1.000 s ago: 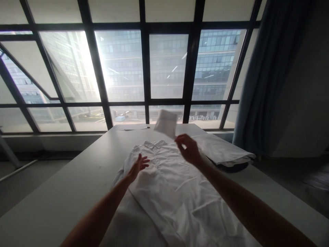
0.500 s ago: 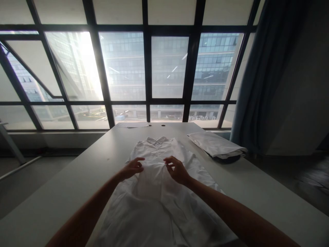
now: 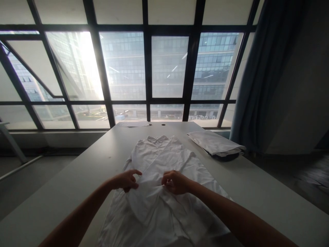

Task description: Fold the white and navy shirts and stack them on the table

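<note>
A white shirt (image 3: 154, 195) lies on the table with its collar at the far end and folds across its middle. A layer of its cloth, perhaps a sleeve, runs slantwise from the right shoulder down toward the lower left. My left hand (image 3: 125, 180) is over the shirt's left edge, index finger and thumb apart, with no cloth visibly gripped. On the right part of the shirt, my right hand (image 3: 176, 181) has its fingers curled and pinched at the cloth, which creases around the fingertips.
The white table (image 3: 257, 185) reaches to a dark-framed window. At the right lies a folded white garment (image 3: 216, 142) with something dark beneath it. A flat white sheet (image 3: 135, 124) lies by the far edge. A blue curtain (image 3: 252, 103) hangs on the right.
Both hands have come nearer to me, down the shirt. The slanting layer of cloth now lies across the shirt's front, and the right fingers have curled in more.
</note>
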Action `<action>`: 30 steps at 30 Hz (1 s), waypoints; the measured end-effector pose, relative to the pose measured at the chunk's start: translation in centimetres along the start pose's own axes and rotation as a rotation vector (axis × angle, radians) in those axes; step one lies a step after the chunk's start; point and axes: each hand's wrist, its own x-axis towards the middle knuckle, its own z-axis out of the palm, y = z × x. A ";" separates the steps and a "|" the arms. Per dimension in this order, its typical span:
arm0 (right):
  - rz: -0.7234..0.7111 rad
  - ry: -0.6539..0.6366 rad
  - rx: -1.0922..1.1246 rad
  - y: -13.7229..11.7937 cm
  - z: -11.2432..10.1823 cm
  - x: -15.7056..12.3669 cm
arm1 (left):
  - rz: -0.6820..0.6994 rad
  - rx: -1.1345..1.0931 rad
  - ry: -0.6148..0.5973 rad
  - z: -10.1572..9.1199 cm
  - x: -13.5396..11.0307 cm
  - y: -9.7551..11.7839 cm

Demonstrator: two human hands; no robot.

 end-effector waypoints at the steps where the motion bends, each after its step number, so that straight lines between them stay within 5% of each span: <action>1: 0.008 -0.030 -0.018 0.1 0.0 0.1 | -0.022 0.018 -0.017 -0.1 0.0 0.2; 6: 0.058 0.056 -0.150 2.0 -0.5 0.9 | -0.104 0.079 0.022 0.0 -0.1 1.2; 13: 0.211 -0.159 -0.223 5.0 -1.8 -0.1 | -0.150 0.469 0.114 0.7 0.7 0.5; 18: 0.226 -0.052 -0.238 4.2 -2.3 0.0 | -0.173 0.427 -0.058 -0.8 1.1 1.6; 23: 0.057 -0.043 -0.229 2.5 -1.2 -0.4 | -0.204 0.456 -0.163 -1.6 1.3 1.6; 26: -0.056 -0.063 -0.252 1.8 0.1 -0.5 | -0.149 0.395 -0.073 -0.8 1.3 1.1; 30: -0.223 -0.079 -0.380 0.5 1.3 0.1 | 0.071 0.477 0.207 1.3 1.9 0.6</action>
